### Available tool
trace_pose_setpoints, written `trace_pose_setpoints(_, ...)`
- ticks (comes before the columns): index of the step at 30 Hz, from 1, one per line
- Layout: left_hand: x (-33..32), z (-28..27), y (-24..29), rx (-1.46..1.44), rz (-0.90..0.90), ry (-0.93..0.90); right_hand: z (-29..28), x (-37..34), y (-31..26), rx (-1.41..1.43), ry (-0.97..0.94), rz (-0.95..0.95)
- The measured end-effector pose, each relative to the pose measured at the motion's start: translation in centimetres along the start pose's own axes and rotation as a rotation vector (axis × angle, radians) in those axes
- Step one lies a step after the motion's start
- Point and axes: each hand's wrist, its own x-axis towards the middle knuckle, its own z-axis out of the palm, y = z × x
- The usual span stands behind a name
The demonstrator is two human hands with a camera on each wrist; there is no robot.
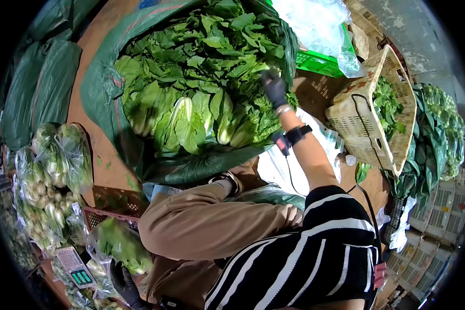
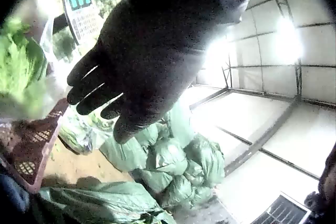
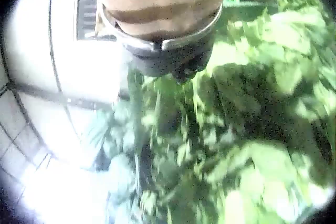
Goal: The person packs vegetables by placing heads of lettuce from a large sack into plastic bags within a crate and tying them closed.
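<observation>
A large green woven sack [image 1: 101, 98], its mouth wide, is filled with leafy green heads [image 1: 191, 67]. My right hand [image 1: 275, 89], in a dark glove, reaches to the greens at the sack's right side. In the right wrist view its fingers are hidden behind the wrist, so I cannot tell whether they grip a leaf. At the lower left, my black-gloved left hand [image 2: 142, 61] has its fingers extended. It is beside a clear plastic bag [image 1: 93, 243] with leafy greens [image 1: 120, 245] in it. A scale with a lit green display [image 1: 81, 277] stands near that hand.
Bagged vegetables [image 1: 62, 155] are piled at the left, below rolled green sacks [image 1: 54, 82]. A reddish crate [image 1: 90, 217] holds up the clear bag's side. At the right are a cream basket [image 1: 354, 116] with greens and a green crate [image 1: 320, 63] with plastic bags.
</observation>
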Motion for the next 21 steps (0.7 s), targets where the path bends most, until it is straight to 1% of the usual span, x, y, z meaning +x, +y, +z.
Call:
trace_pose_setpoints(1,0.0,-0.1,-0.2,-0.032,-0.026,0.012,3.5,5.8,9.8,-0.351,-0.004,-0.199)
trace_pose_setpoints(2,0.0,-0.4,-0.4,-0.062,-0.052,0.024,3.0,7.7,9.0,-0.759,-0.299,-0.142)
trace_pose_setpoints(3,-0.1,-0.5,-0.8,-0.062,-0.051,0.032,2.8,8.3,6.6,-0.862,-0.418,-0.121)
trace_pose_setpoints(5,-0.2,-0.6,-1.4,0.052,-0.088,0.023,3.6,9.2,4.1,-0.924,-0.463,-0.073)
trace_pose_setpoints(8,-0.8,-0.1,-1.0,-0.037,-0.102,0.004,4.5,10.3,1.7,-0.94,-0.505,-0.062)
trace_pose_setpoints(11,-1.0,0.0,-1.4,-0.066,-0.122,0.02,3.4,9.6,0.7,-0.871,-0.532,-0.079)
trace_pose_setpoints(13,-0.9,0.2,-1.3,-0.083,-0.128,0.032,1.8,7.9,-0.3,-0.702,-0.556,-0.052)
trace_pose_setpoints(14,-0.8,0.2,-1.4,-0.091,-0.116,0.044,0.5,6.5,-0.8,-0.536,-0.574,0.009)
trace_pose_setpoints(15,-0.9,-0.1,-1.6,-0.093,-0.103,0.054,-1.2,4.6,-2.1,-0.3,-0.604,0.14)
trace_pose_setpoints(16,-0.9,-0.3,-2.0,-0.075,-0.099,0.037,-1.1,3.5,0.3,0.093,-0.571,0.242)
trace_pose_setpoints(17,-1.0,-0.5,-2.1,-0.073,-0.095,0.026,-1.9,1.7,1.1,0.485,-0.515,0.341)
trace_pose_setpoints(18,-1.1,-0.5,-2.3,-0.058,-0.065,0.018,-3.9,0.5,2.1,0.702,-0.575,0.342)
trace_pose_setpoints(19,-1.2,-0.5,-2.3,-0.043,-0.033,0.006,-6.8,-1.4,1.0,0.918,-0.626,0.34)
trace_pose_setpoints(20,-1.3,-0.5,-2.4,-0.043,-0.022,-0.017,-9.2,-2.1,1.5,0.953,-0.77,0.268)
trace_pose_setpoints(21,-1.3,-0.5,-2.4,-0.059,-0.002,-0.027,-11.5,-3.0,3.0,1.077,-0.775,0.325)
